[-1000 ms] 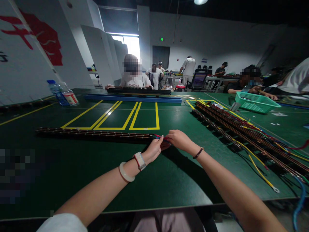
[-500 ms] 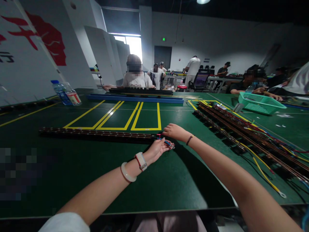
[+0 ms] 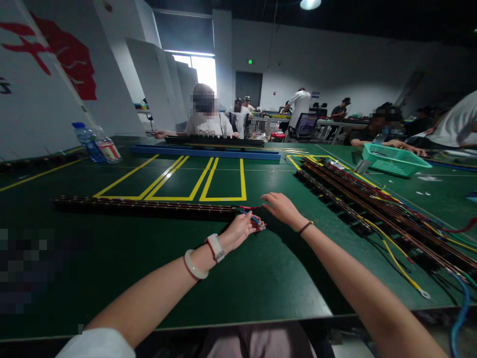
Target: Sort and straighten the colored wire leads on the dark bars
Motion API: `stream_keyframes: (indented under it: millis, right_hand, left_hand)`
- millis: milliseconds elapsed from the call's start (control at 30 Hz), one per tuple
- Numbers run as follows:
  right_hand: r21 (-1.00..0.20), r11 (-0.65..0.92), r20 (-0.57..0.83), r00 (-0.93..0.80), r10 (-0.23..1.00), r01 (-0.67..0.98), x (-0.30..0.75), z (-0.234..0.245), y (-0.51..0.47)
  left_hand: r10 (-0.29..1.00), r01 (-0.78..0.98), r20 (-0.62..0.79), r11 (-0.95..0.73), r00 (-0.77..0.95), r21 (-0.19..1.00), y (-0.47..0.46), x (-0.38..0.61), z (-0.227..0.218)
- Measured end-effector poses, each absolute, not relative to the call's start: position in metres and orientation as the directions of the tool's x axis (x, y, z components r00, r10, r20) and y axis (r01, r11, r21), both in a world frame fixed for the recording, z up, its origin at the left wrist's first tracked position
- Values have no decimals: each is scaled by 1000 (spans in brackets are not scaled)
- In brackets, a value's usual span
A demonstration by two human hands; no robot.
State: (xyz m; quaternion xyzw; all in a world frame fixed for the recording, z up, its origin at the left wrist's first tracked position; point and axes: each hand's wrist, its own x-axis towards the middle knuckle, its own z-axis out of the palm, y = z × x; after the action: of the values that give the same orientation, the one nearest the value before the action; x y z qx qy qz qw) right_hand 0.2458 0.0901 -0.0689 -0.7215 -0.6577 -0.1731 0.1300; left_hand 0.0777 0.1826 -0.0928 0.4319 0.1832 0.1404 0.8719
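A long dark rail assembly with copper-coloured strips lies lengthwise on the green table. From its right end come a blue wire and a red wire. My left hand, palm up at that end, has its thumb closed over the blue wire. A metal terminal lug shows by the fingertips. My right hand hovers just right of the red wire's tip, fingers loosely bent and apart. Any contact between its fingertips and the red wire is too small to make out.
More rail assemblies with coloured wires lie to the right, a yellow wire trailing from them. A green basket stands beyond. Bottles are at the far left. A blue channel lies before a person opposite.
My right hand has moved right, away from the rail's end, and its fingers have loosened. More of the red wire now shows, stretched rightward. My left hand keeps the blue wire.
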Motion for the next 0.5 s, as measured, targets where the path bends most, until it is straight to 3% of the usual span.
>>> stream_keyframes:
  millis: [100,333,500]
  right_hand:
    - [-103,-135,479,168,862,985,247,-79,76]
    - [-156,-109,513,175,841,982,243,-81,71]
    - [-186,-83,483,165,860,979,237,-81,75]
  left_hand:
    - [398,-68,-213,585,893,808,184,76,-91]
    - [307,26,-258,598,916,801,192,72,-85]
    - [321,21,-228,539,919,842,189,71,-86]
